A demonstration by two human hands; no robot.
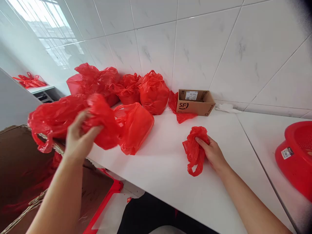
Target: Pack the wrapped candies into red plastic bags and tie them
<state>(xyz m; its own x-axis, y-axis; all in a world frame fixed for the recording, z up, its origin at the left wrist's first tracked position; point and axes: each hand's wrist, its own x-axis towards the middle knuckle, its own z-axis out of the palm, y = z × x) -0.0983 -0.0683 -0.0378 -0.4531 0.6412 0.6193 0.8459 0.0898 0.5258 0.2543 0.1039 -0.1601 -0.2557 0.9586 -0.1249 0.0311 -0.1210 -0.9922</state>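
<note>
Red bag [195, 148] clamped in right fingers [201, 143], forearm [243, 193] slanting inward; left fingers [94, 131] clamp another bag [106, 126]

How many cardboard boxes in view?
2. A small SF-marked box on the white table, near the tiled wall; a large open box, partly out of frame, below the left hand. More could be hidden behind the red bags.

a white table [165, 169] bears red bags [154, 96] and a carton [195, 108].
</note>
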